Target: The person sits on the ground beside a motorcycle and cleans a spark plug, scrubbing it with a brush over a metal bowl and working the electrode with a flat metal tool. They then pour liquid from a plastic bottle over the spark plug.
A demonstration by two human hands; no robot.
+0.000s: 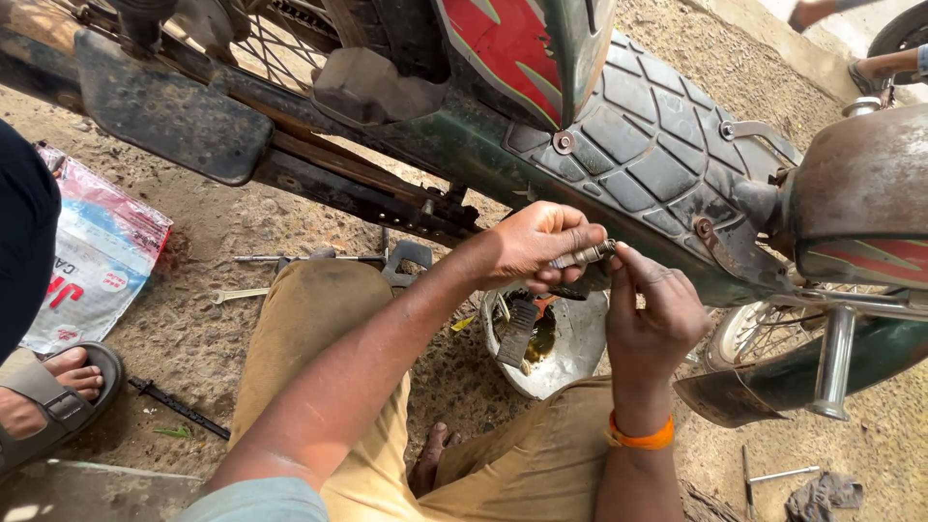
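Tan cloth trousers [319,329] cover the person's bent knees in the near middle, with a bare foot tucked between them. Near right, on the sandy ground [193,338], lie a thin metal rod [783,475] and a dark rag [822,495]; near left, a sandalled foot of another person [48,391] rests beside a black bar [179,408].

Just above the knees, both hands meet over a round dented metal bowl [570,343] that holds a brush and oily liquid. The left hand [536,242] pinches a small silver cylindrical metal part [585,256] between thumb and fingers; the right hand [652,314], with an orange band at the wrist, closes its fingertips on the part's right end. The part sits between the two hands, right over the bowl's far rim.

Open room is scarce: the hands work close under the green frame of the tipped motorcycle [464,145]. Further left, spanners [242,294] and a red-and-white plastic bag [97,261] lie on the ground. Beyond, the black ribbed seat [638,145] and a rusty tank [860,184] fill the far right.
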